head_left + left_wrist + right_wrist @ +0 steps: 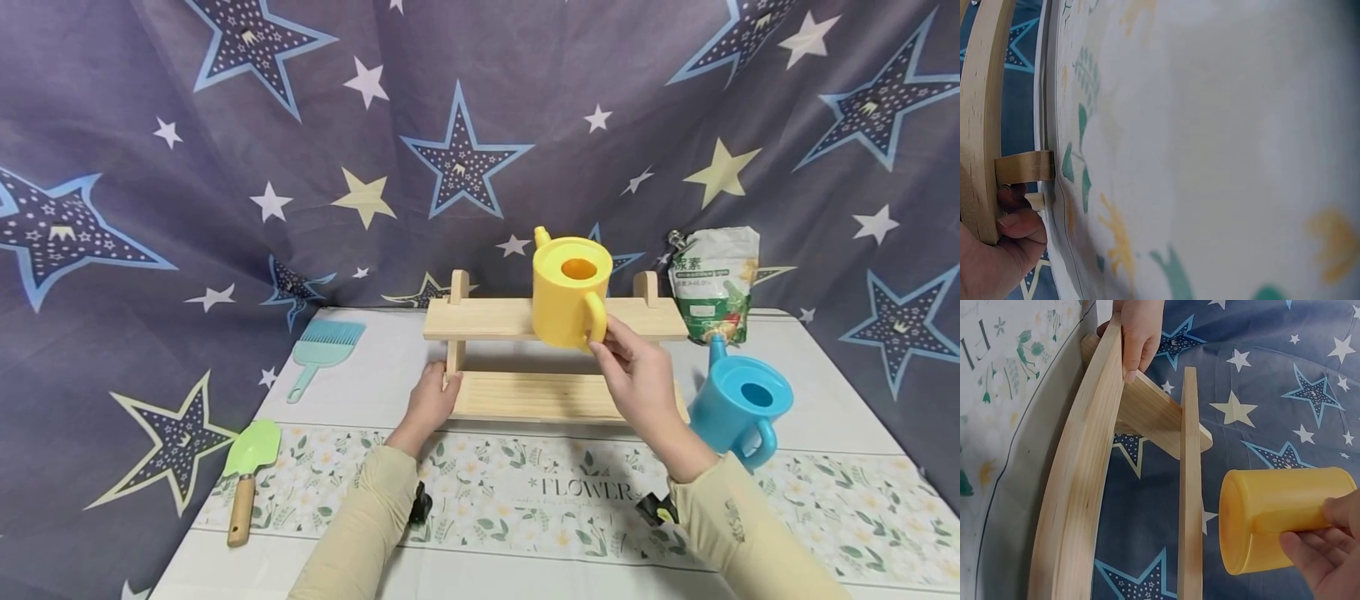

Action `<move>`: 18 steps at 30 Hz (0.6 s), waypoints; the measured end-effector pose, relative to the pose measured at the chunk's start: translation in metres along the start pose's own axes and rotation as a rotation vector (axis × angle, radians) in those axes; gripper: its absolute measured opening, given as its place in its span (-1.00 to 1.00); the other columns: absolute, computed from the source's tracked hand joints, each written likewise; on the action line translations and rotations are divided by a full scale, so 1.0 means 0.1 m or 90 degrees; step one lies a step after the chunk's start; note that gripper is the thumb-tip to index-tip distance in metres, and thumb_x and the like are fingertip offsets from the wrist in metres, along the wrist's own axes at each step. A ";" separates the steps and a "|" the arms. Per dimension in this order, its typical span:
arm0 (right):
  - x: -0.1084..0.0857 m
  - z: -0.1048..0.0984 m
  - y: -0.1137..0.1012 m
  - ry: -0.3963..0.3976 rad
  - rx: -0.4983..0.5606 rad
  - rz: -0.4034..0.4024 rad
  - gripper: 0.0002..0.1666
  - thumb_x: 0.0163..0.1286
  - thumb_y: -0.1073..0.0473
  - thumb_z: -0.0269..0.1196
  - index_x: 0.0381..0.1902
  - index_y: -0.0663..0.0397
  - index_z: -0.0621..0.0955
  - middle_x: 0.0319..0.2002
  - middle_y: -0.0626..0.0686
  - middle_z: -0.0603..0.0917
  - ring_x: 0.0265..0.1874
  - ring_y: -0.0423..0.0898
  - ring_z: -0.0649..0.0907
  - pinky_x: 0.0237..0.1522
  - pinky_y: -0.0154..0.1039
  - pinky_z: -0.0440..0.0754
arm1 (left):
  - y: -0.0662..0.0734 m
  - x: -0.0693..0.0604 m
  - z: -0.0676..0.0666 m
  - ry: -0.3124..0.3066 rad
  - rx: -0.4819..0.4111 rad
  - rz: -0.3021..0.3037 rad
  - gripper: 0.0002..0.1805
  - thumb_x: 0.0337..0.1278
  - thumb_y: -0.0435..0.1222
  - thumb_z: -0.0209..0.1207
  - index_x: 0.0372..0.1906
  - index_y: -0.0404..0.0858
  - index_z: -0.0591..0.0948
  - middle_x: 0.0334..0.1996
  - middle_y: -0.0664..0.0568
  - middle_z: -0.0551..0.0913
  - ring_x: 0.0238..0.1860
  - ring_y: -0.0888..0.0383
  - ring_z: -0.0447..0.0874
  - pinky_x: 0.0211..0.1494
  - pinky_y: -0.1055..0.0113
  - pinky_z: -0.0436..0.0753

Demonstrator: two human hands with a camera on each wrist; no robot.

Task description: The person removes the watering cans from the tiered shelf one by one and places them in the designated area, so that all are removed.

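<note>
My right hand [641,375] pinches the handle of a yellow watering can [558,308]. The can hangs upright over the top board of a two-tier wooden shelf [480,321]; the right wrist view shows a gap between the yellow can [1272,519] and the upper board [1190,487]. With thumb and fingers, my left hand [435,396] grips the left end of the lower board [540,398]. In the left wrist view, that hand's thumb [1022,224] curls over the board's edge, beside a wooden side support [1022,167].
A blue watering can [738,404] stands right of the shelf, before a white-and-green bag [712,283]. To the left lie a teal brush-like tool [322,350] and a green trowel [251,475] with a wooden handle. A star-patterned cloth [465,167] hangs behind.
</note>
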State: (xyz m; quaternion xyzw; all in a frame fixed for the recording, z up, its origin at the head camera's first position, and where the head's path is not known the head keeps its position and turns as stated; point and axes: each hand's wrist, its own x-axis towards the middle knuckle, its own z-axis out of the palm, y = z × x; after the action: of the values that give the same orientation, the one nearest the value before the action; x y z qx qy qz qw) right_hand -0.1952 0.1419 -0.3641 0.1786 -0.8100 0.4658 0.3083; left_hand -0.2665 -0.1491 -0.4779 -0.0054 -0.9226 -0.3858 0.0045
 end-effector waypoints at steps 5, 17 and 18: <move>-0.05 -0.08 0.03 0.006 -0.003 0.011 -0.55 0.32 0.40 0.29 0.18 0.26 0.57 -0.15 0.21 0.73 -0.21 0.04 0.74 -0.20 -0.57 0.60 | 0.00 0.00 0.00 -0.006 -0.002 -0.005 -0.48 0.49 -0.09 -0.06 0.31 -0.37 0.37 0.11 -0.16 0.44 0.15 -0.10 0.50 0.25 0.01 0.49; -0.12 -0.25 0.04 0.023 -0.018 0.044 -0.55 0.33 0.37 0.28 0.19 0.22 0.58 -0.14 0.22 0.73 -0.18 0.09 0.73 -0.19 -0.62 0.57 | -0.01 0.01 0.01 -0.009 -0.005 -0.007 -0.48 0.49 -0.08 -0.06 0.32 -0.36 0.36 0.12 -0.16 0.44 0.17 -0.11 0.49 0.27 0.01 0.47; -0.12 -0.26 0.04 0.024 -0.021 0.044 -0.55 0.34 0.37 0.28 0.19 0.23 0.58 -0.14 0.22 0.73 -0.17 0.09 0.73 -0.19 -0.63 0.56 | -0.01 0.01 0.01 -0.009 -0.005 -0.005 -0.48 0.49 -0.09 -0.06 0.31 -0.36 0.36 0.12 -0.16 0.44 0.17 -0.11 0.49 0.27 0.01 0.48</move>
State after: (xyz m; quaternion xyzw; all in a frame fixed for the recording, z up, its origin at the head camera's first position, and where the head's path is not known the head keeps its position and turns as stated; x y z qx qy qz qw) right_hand -0.1794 0.1664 -0.3647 0.1367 -0.8172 0.4663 0.3099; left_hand -0.2672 -0.1488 -0.4789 -0.0041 -0.9211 -0.3892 -0.0034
